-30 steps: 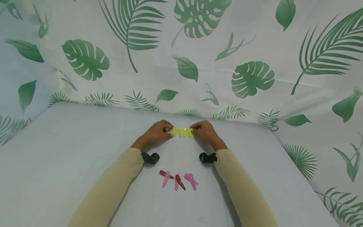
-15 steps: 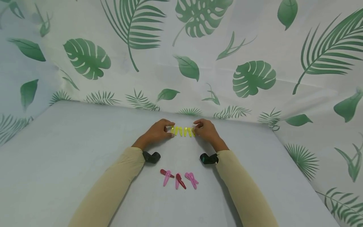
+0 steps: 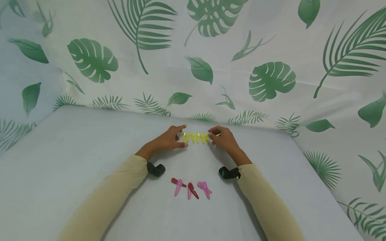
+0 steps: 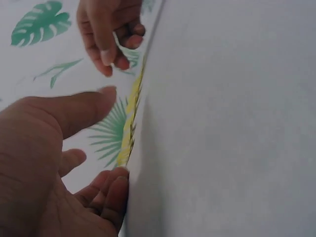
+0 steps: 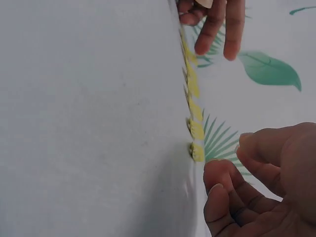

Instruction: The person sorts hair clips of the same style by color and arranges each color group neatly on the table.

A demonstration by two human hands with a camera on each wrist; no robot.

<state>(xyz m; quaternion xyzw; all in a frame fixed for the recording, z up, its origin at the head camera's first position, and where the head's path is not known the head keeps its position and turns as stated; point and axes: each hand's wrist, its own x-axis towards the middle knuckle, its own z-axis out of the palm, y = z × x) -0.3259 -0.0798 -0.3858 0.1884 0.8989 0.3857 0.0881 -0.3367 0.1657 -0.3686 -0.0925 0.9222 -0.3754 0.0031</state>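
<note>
Several yellow snap hair clips lie side by side in a short row toward the back of the white table. At the row's left end my left hand has thumb and index finger spread apart, with the end clip between them and no pinch on it. My right hand is beside the right end, its fingers loosely bent and holding nothing. In the right wrist view a small gap shows between the right fingertips and the nearest yellow clip. The left wrist view sees the row edge-on.
Nearer the person lie three crossed pairs of hair clips: a red and pink pair, another red and pink pair, and a pink pair. A leaf-print cloth rises behind the table.
Both hands have loosened from the ends of the yellow row. My left fingers have spread wider, and my right hand has drawn off to the right. The clips keep their arrangement.
</note>
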